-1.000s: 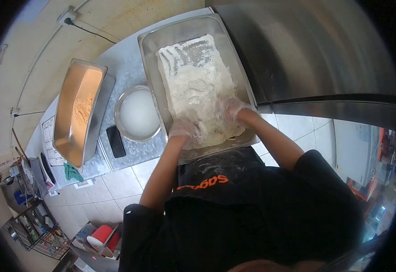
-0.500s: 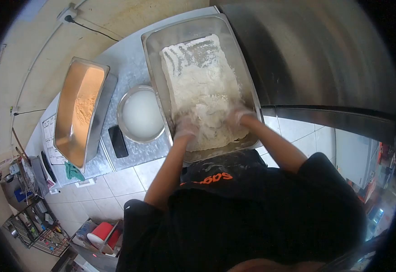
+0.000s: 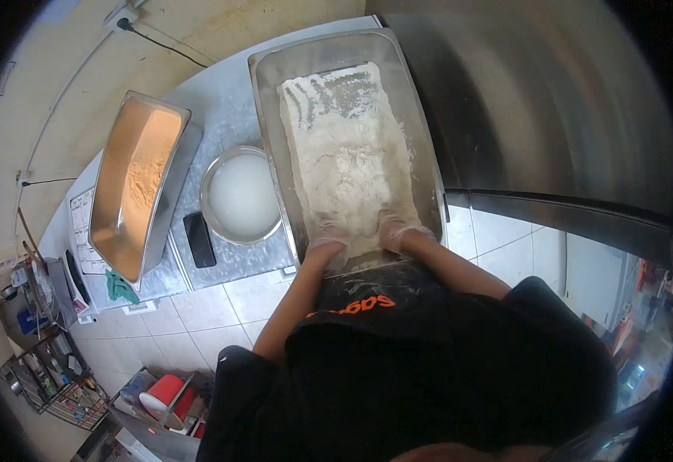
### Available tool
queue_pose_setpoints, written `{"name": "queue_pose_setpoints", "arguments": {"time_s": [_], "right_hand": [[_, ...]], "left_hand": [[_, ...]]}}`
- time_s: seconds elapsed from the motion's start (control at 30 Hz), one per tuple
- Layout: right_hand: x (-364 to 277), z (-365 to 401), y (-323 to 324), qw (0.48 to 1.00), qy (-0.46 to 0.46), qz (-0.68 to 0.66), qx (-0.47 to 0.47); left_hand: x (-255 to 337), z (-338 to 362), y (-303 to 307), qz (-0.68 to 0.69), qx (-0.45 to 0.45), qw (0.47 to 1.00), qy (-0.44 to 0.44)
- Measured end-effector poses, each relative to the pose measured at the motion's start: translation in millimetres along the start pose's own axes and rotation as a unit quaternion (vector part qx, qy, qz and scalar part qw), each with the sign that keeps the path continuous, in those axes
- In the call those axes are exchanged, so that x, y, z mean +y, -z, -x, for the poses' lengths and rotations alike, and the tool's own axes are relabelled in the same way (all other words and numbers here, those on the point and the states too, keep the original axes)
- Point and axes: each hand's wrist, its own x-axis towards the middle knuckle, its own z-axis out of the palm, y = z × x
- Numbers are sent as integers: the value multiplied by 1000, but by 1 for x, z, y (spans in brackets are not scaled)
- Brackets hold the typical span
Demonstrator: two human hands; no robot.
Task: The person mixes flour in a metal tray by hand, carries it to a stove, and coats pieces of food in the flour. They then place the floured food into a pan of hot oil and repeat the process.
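A deep steel pan (image 3: pixel 269 138) holds a broad bed of white flour (image 3: pixel 344 150), with bare metal streaks showing through at its far end. Both hands wear clear plastic gloves and press into the flour at the pan's near end. My left hand (image 3: pixel 330 234) is at the near left, and my right hand (image 3: pixel 398 231) lies a little to its right, with loose flour between them. Flour hides the fingertips of both, so whether they are curled or stretched does not show.
Left of the pan stands a round steel bowl (image 3: pixel 241 196) of cloudy white liquid. A phone (image 3: pixel 199 239) lies beside it. Farther left is a tilted-looking steel container (image 3: pixel 168 202) with orange powder, near a green cloth (image 3: pixel 121 287). A large steel surface (image 3: pixel 537 108) borders the right.
Both hands have drawn back through the flour toward my body and come slightly closer together. The flour in the middle of the pan is now uncovered.
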Motion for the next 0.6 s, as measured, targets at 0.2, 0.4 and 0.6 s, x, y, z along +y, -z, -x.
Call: {"name": "queue_pose_setpoints", "arguments": {"time_s": [0.2, 0.4, 0.6], "right_hand": [[26, 16, 85, 950, 82, -298, 51], [-7, -29, 109, 950, -136, -234, 159], [-22, -11, 82, 845, -184, -498, 67]], "left_hand": [[16, -6, 92, 434, 46, 897, 64], [-17, -117, 38, -32, 234, 961, 140], [65, -66, 119, 412, 106, 868, 257]]}}
